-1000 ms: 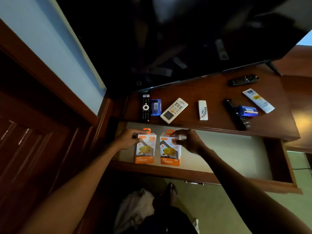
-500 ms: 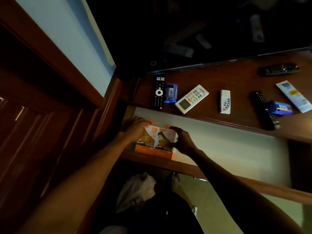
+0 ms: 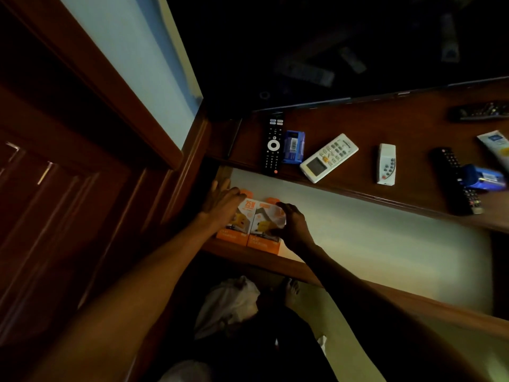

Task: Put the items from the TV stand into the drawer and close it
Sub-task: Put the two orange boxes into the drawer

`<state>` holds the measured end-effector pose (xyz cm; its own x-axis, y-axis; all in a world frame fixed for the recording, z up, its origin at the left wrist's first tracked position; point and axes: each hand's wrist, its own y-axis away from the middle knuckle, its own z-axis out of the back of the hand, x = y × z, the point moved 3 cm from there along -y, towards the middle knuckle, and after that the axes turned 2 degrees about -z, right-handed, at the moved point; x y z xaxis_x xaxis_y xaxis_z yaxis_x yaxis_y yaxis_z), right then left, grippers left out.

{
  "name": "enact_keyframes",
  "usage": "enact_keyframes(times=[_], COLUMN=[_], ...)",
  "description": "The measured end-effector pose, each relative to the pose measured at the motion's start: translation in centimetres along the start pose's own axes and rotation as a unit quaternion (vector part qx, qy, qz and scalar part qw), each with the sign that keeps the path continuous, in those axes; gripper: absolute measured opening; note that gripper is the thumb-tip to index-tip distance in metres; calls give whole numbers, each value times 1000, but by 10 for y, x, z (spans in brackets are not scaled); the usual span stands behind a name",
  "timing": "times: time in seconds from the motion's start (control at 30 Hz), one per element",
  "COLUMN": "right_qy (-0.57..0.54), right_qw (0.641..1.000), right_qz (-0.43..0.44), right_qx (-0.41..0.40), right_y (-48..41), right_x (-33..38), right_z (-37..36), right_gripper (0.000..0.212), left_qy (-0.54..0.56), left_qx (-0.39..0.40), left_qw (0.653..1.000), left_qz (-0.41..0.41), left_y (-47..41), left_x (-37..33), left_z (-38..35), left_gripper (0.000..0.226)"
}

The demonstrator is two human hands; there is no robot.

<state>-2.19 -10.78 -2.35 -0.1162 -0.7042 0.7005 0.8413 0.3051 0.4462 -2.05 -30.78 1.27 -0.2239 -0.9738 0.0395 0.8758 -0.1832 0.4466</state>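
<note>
The left hand (image 3: 220, 206) covers the upper left part of one orange box (image 3: 239, 230), and the right hand (image 3: 292, 224) hides the right side of the other box (image 3: 263, 232); their small print is unreadable. On the surface (image 3: 385, 128), the far black remote (image 3: 480, 111), the white tube (image 3: 495, 146) and the blue pack (image 3: 483, 179) are blurred and run off the right edge.

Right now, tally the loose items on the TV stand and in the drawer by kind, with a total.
Black remotes: 3
White remotes: 2
Blue packs: 2
White tube: 1
Orange charger boxes in the drawer: 2
Total: 10
</note>
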Motion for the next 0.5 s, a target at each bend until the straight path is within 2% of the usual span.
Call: enact_keyframes(times=[0.17,0.33,0.5], right_qy=[3,18,44], right_qw=[1000,1000,998], right_qz=[3,9,2], right_qx=[-2,7,42], right_y=[-3,-5,-2], right_x=[4,12,16], right_z=[-14,-17,-15], right_gripper=[83,83,87], left_qy=[18,15,63], left_qx=[11,-1,-64], left_qw=[999,999,995], left_qz=[46,53,38], left_y=[5,8,22], left_x=[7,6,5], left_z=[-2,1,-1], left_gripper=[57,54,60])
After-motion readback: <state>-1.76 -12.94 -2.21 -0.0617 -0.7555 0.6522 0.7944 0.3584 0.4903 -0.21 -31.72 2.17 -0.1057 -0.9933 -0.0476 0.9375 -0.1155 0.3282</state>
